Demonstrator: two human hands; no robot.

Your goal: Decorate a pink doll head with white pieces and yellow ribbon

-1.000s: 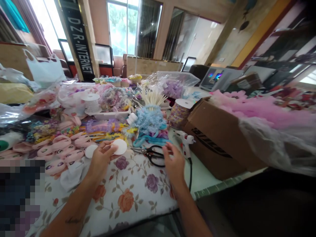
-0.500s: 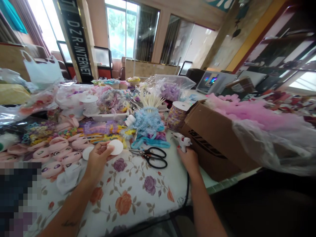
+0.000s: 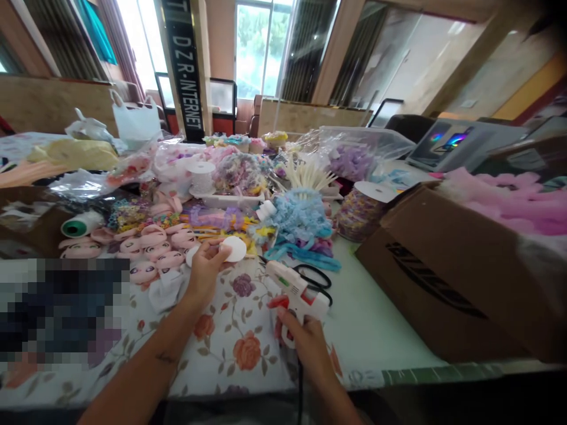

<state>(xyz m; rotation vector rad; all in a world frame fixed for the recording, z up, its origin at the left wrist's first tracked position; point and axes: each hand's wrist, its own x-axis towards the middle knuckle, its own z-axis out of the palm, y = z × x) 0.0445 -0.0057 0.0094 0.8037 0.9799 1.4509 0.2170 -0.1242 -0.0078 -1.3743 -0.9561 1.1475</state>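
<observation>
Between the thumb and fingers of my left hand (image 3: pixel 207 268) is a round white disc (image 3: pixel 234 249), held a little above the flowered cloth (image 3: pixel 230 360). A second white disc (image 3: pixel 192 256) shows partly behind that hand. My right hand (image 3: pixel 305 339) grips a white hot glue gun (image 3: pixel 296 289) with a red trigger; its nozzle points up and left toward the disc. Black-handled scissors (image 3: pixel 316 274) lie behind the glue gun, partly hidden by it. Pink doll-face pieces (image 3: pixel 155 251) with painted eyes lie to the left of my left hand.
A large cardboard box (image 3: pixel 443 277) with pink tulle (image 3: pixel 496 195) stands at right. Blue ruffled trim (image 3: pixel 301 218), a ribbon spool (image 3: pixel 367 206) and a white spool (image 3: pixel 201 177) stand farther back. A green thread cone (image 3: pixel 80 225) lies at left.
My right hand has brought the glue gun from beside the box leftward, in front of the scissors. The left hand still holds the disc. The view has turned left.
</observation>
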